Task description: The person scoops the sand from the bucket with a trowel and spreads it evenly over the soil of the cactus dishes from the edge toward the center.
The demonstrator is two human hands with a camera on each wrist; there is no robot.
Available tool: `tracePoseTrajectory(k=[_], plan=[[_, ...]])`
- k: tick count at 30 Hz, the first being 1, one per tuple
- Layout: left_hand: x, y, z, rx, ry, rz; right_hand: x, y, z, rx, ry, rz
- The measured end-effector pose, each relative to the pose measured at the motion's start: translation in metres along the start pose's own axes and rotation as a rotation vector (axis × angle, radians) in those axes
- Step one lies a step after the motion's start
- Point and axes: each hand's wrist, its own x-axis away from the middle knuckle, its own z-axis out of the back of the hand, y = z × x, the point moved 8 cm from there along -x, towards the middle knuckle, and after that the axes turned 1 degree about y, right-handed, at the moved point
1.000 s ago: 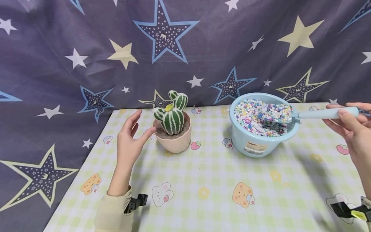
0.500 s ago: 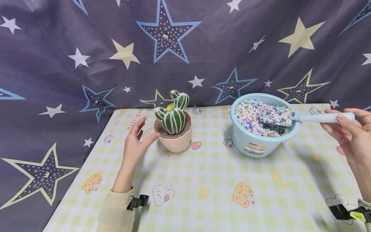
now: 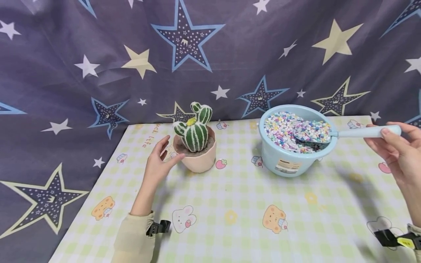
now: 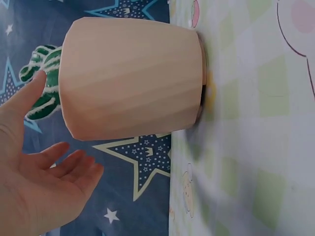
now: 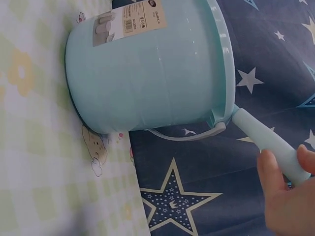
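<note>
My left hand [image 3: 158,166] is beside the pink flowerpot [image 3: 201,161], thumb and fingers spread near its left rim with nothing held. In the pot, a green striped cactus [image 3: 195,136] with a yellow flower stands in grey-brown soil. On the right, my right hand [image 3: 402,157] pinches the pale blue handle of a trowel [image 3: 361,132] between thumb and fingers. The trowel's blade lies inside the light blue bucket [image 3: 277,159], loaded with multicoloured pebbles [image 3: 283,128] like those filling the bucket. The right wrist view shows the handle [image 5: 273,142] sticking out past the bucket's rim.
A green-and-white checked tablecloth [image 3: 230,193] with cartoon prints covers the table. Behind it hangs a dark cloth [image 3: 112,33] patterned with stars. The bucket's thin handle [image 5: 197,135] hangs down its side. A label [image 3: 287,167] is on the bucket's front.
My left hand has moved right, closer to the flowerpot. The trowel's handle end has shifted slightly left with my right hand, its blade still in the bucket.
</note>
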Motion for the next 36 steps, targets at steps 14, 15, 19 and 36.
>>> tracePoseTrajectory(k=[14, 15, 19, 36], plan=[[0.001, -0.005, -0.016, -0.008, -0.097, -0.008, 0.001, 0.004, 0.002, -0.080, 0.073, -0.019], [0.001, -0.005, -0.017, -0.008, -0.101, -0.010, 0.001, 0.004, 0.001, -0.089, 0.069, -0.021], [0.000, -0.006, -0.018, -0.002, -0.100, -0.010, -0.001, 0.005, -0.004, -0.132, 0.050, -0.034], [0.000, -0.005, -0.022, 0.017, -0.067, 0.006, -0.002, 0.015, -0.013, -0.107, 0.052, -0.096]])
